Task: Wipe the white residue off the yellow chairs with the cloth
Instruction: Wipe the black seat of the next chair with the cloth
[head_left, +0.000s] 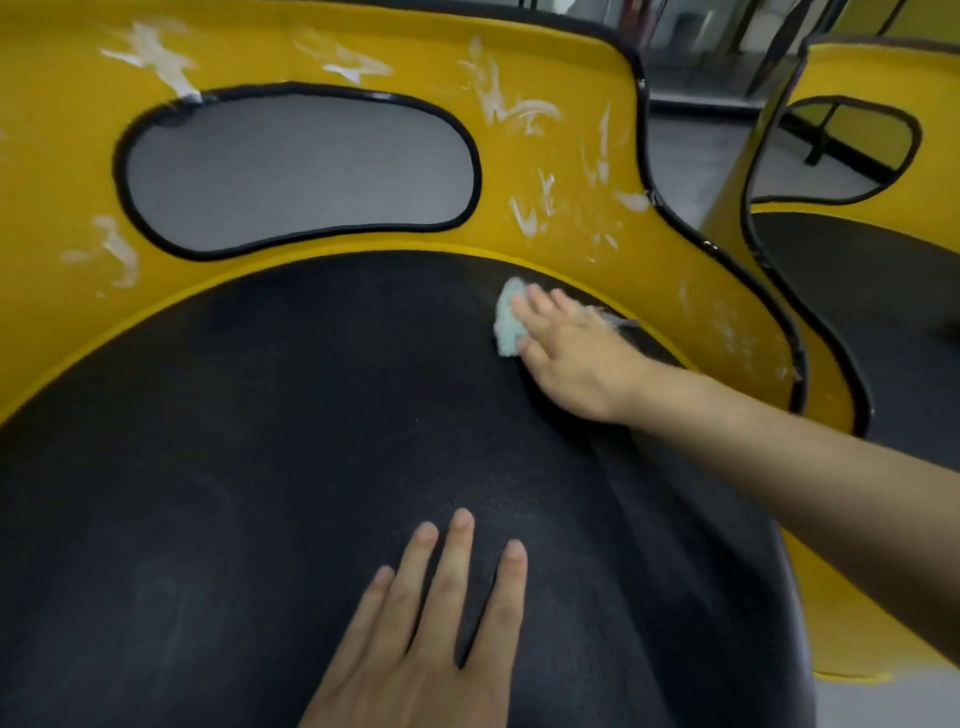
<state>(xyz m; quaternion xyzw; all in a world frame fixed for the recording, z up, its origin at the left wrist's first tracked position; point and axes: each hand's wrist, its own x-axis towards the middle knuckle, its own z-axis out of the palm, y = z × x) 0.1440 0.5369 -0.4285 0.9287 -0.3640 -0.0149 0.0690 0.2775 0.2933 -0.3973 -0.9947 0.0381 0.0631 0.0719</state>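
A yellow chair (545, 62) with a black seat pad (260, 441) fills the view. White residue streaks (509, 104) mark its yellow backrest on the right, top left and lower left. My right hand (566, 348) presses a pale blue cloth (509, 317) flat against the seat's far right edge, where the pad meets the backrest, fingers stretched over the cloth. My left hand (436, 623) rests flat on the near part of the seat with straight, spread fingers, holding nothing.
The backrest has an oval cut-out (296, 166) edged in black. A second yellow chair (857, 156) with its own cut-out and black seat stands close on the right. Grey floor and dark furniture legs (727, 57) show behind.
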